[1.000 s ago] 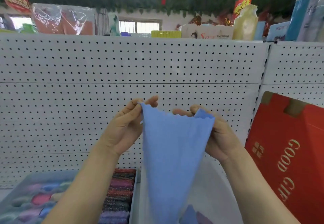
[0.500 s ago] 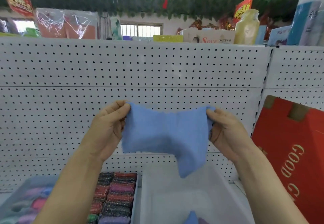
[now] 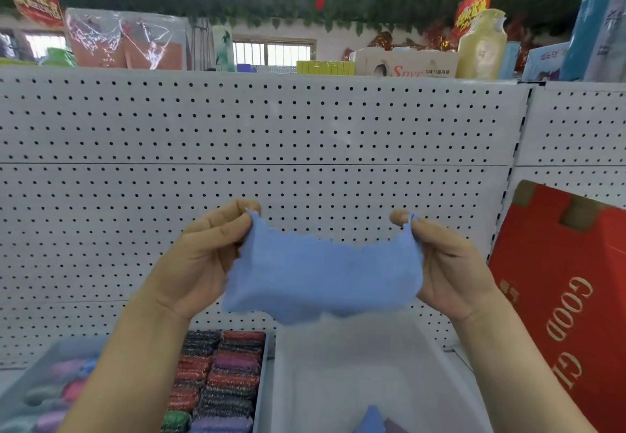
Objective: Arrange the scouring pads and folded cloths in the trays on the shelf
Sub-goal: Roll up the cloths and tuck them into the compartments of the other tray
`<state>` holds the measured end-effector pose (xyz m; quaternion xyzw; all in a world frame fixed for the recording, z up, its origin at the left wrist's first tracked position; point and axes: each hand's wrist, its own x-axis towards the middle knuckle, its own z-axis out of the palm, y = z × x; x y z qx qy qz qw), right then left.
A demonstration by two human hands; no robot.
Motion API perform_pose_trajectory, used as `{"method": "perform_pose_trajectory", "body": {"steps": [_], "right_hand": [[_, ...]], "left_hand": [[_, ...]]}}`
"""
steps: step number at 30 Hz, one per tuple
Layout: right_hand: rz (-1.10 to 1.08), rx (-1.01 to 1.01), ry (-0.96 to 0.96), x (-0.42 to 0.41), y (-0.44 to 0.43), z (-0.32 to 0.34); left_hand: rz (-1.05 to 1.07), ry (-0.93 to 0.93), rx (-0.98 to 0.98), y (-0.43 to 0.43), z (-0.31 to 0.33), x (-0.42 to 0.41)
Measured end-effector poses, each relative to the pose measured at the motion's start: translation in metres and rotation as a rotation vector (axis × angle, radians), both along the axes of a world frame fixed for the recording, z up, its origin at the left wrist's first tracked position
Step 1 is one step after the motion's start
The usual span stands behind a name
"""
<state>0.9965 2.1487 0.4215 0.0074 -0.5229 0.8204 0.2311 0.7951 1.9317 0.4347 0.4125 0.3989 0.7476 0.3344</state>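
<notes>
**Blue cloth held wide, right above the white tray**

The left hand (image 3: 203, 260) pinches the top left corner of the blue cloth (image 3: 321, 276) between thumb and fingers. The right hand (image 3: 450, 263) pinches the top right corner the same way. Both hands are up in the air at about the same height, in front of the white wall with holes (image 3: 305, 127).

The cloth hangs between the two hands, and its long side runs from left to right. The top edge sags a little in the middle. The bottom edge is blurry, so I cannot tell how many times it is folded. It touches nothing but the hands.

Straight below the cloth is the white tray (image 3: 291, 382) on the shelf. A small blue cloth piece (image 3: 371, 419) pokes up at its near edge. Just beside it on the left, the scouring pads (image 3: 230, 375) stand in rows in a grey tray (image 3: 57, 348). A red box (image 3: 569, 297) stands to the right.

So the way to go is down — not left, not right. Both hands are about as near to the tray as each other. I think the cloth needs one more fold first, one hand brought over to meet the other.
</notes>
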Motion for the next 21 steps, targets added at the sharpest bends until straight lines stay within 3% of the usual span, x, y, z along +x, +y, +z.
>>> {"method": "perform_pose_trajectory", "body": {"steps": [3,8,16,21], "right_hand": [[0.073,0.082,0.021,-0.01,-0.017,0.004],[-0.041,0.358,0.056,-0.037,-0.044,0.004],[-0.076,0.294,0.016,-0.047,-0.056,-0.007],[-0.386,0.229,-0.053,-0.054,-0.055,-0.005]], "left_hand": [[-0.161,0.142,-0.044,0.008,0.004,0.004],[-0.212,0.271,-0.062,0.036,0.001,0.018],[-0.201,0.132,-0.076,0.046,-0.008,0.021],[0.052,0.081,-0.138,0.05,-0.022,0.018]]}}
